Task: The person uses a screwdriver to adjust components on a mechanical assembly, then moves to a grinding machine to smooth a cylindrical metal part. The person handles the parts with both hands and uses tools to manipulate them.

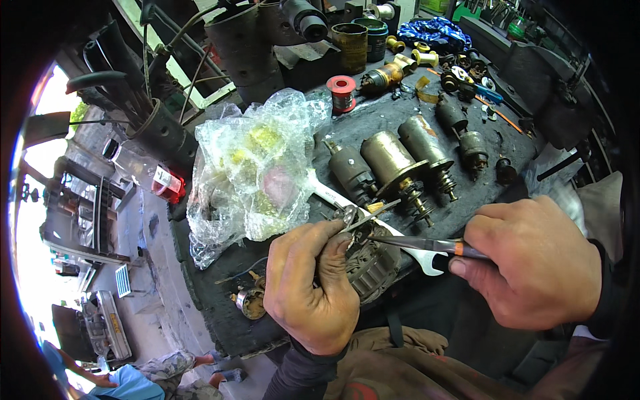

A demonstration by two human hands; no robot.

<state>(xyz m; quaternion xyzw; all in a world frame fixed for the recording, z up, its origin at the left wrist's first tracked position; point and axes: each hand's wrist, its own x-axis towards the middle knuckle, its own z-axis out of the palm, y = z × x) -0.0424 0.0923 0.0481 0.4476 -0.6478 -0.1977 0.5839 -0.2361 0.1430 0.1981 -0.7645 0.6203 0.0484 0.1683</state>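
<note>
My right hand (533,263) is closed round long-nose pliers (427,245) with an orange band at the handle. Their thin tips reach left, close by the fingers of my left hand (313,287). That hand is pinched on a small metal part (348,217), from which a thin flat strip (373,217) sticks out to the upper right. Whether the tips touch the part is hard to make out. Just below lies a ribbed, dark metal housing (375,270), partly covered by my left hand. A pale open-ended wrench (433,261) passes under the pliers.
Several metal cylinders with plungers, one a solenoid (390,160), stand behind. Crumpled clear plastic (257,167) covers the back left, near a red spool (343,93). A small round metal part (252,303) lies left of my left hand. A person (127,380) is at the lower left.
</note>
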